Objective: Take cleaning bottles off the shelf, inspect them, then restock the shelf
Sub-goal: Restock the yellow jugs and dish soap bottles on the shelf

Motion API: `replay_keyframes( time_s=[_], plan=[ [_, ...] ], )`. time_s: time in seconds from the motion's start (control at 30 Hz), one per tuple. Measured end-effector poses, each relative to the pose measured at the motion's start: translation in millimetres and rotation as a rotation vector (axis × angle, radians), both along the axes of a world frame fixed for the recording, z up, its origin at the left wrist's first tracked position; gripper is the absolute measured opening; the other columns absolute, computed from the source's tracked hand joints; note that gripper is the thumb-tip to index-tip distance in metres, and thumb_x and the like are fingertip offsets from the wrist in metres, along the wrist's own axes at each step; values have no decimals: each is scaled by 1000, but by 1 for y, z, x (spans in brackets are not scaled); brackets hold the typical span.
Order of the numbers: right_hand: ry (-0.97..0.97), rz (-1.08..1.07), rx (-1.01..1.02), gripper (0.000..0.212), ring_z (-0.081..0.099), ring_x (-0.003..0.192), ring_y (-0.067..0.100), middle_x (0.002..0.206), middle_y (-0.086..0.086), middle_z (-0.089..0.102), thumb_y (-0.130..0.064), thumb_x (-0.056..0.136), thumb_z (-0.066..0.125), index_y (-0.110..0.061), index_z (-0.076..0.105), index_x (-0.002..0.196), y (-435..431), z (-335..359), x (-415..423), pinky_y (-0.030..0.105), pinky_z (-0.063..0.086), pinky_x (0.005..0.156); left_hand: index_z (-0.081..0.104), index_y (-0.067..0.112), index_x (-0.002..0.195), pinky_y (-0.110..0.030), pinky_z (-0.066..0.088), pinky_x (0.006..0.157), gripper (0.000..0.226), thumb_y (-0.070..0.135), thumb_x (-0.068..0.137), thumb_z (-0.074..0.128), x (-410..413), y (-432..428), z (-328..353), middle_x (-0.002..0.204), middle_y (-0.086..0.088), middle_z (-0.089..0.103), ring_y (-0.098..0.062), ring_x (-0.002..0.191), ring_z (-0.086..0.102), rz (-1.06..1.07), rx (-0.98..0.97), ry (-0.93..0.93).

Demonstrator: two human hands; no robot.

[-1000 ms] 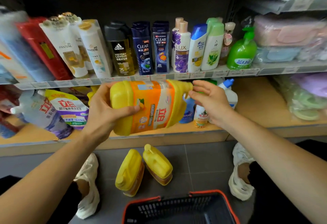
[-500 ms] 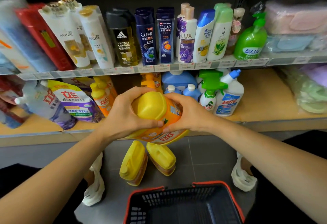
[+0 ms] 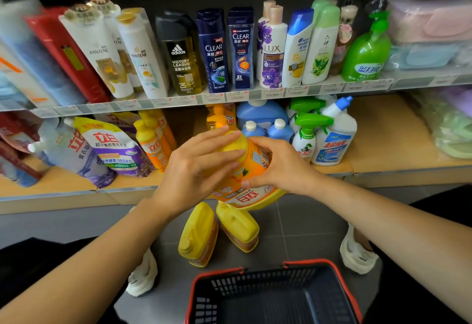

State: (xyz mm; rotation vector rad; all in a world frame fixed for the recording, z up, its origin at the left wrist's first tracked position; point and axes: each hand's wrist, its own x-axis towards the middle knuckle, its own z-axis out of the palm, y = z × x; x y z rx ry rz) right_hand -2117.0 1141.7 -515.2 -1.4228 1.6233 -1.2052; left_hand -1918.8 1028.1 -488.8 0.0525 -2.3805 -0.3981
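Item in hand: yellow detergent bottle (image 3: 251, 167), held between both hands in front of the lower shelf (image 3: 398, 139), above the floor.
Left hand (image 3: 196, 170): fingers nearly straight, laid flat across the bottle's far yellow end; thumb hidden.
Right hand (image 3: 283, 167): fingers curled round the bottle's right side, thumb tucked under the label.
Change in the last second: the bottle lay sideways with its label facing me and my right fingertips at the spout; now it is turned end-on and both hands have closed in on it (the label now reads upside-down to me).
Meaning for the task: I judge this a late stage of inspection, with another face being checked before restocking.
Remaining stock: two more yellow bottles (image 3: 198, 234) stand tilted on the floor, touching each other, nearer to me than the shelf.
Return slot: a gap (image 3: 187, 124) shows on the lower shelf, left of the blue bottles (image 3: 260, 116).
Basket (image 3: 334, 272): nearest to me, apart from the floor bottles.
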Motion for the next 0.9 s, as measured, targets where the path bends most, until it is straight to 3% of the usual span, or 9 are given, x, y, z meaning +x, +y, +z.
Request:
replay_keyframes(
  time_s=[0.2,0.43,0.63,0.8,0.9],
  plan=[
    [-3,-28,-10,79,68,108,8,118,-4,71,-17,66,93,-18,57,137,1,2,-1,37,58,92,69,2,124,-49,53,100,35,14,92,74,3,0,-6,135,-13,64,-27,131,58,70,14,77],
    [-51,-76,-6,76,68,109,11,119,-3,71,-22,66,92,-19,58,134,2,0,-4,42,57,94,64,13,133,-43,58,95,47,38,92,68,3,6,-8,134,-5,65,-14,124,62,287,285,59],
    [-89,-89,-37,69,68,109,9,118,-9,72,-23,66,92,-39,60,124,5,-1,-4,40,58,94,72,24,119,-45,58,89,33,45,95,64,1,-4,-10,123,8,69,-8,116,62,343,639,55],
    [-85,-85,-63,67,67,111,7,120,-13,70,-32,63,92,-46,59,120,7,4,-4,35,57,94,64,31,101,-22,51,69,32,56,82,67,-3,-8,-4,106,11,65,-6,98,62,291,1068,-37],
    [-65,-64,-66,73,65,113,4,121,-17,69,-37,60,91,-48,56,122,9,4,-4,27,56,93,63,23,89,-30,47,71,32,50,78,76,-3,-13,-1,92,9,63,-13,91,58,305,1175,-45]
  ],
)
